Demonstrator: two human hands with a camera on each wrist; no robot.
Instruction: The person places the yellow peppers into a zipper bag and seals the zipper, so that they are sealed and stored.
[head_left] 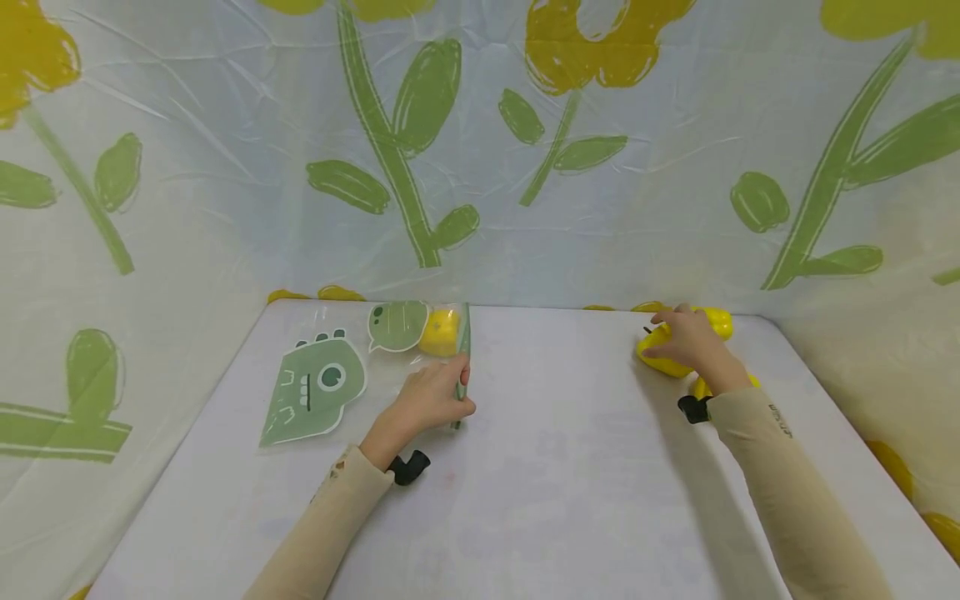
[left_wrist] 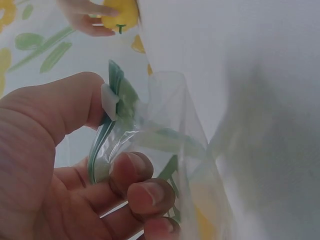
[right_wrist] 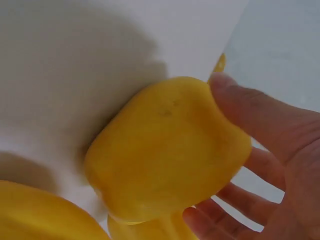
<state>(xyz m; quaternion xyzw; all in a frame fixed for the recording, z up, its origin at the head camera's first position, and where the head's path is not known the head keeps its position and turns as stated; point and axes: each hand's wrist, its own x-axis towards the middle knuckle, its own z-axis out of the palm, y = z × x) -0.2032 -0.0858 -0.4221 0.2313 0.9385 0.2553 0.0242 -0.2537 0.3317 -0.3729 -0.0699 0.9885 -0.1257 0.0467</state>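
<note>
My left hand [head_left: 431, 396] grips the green zip edge of a clear zip bag [head_left: 315, 392] with a green monster print. In the left wrist view, the thumb lies by the white zip slider [left_wrist: 109, 102] and the fingers curl against the clear plastic [left_wrist: 167, 95]. A yellow lobed piece [head_left: 439, 333] shows inside the bag. On the right, my right hand [head_left: 692, 340] holds a yellow bell pepper [right_wrist: 170, 150], thumb on one side and fingers on the other. Its stem points left in the head view.
Behind the held pepper lies another yellow lobed piece [head_left: 718, 322]. One more yellow piece [head_left: 701, 388], partly hidden by the right wrist, is nearer; its kind is unclear. A flower-printed cloth [head_left: 480, 167] rises behind and beside the white table [head_left: 555, 467].
</note>
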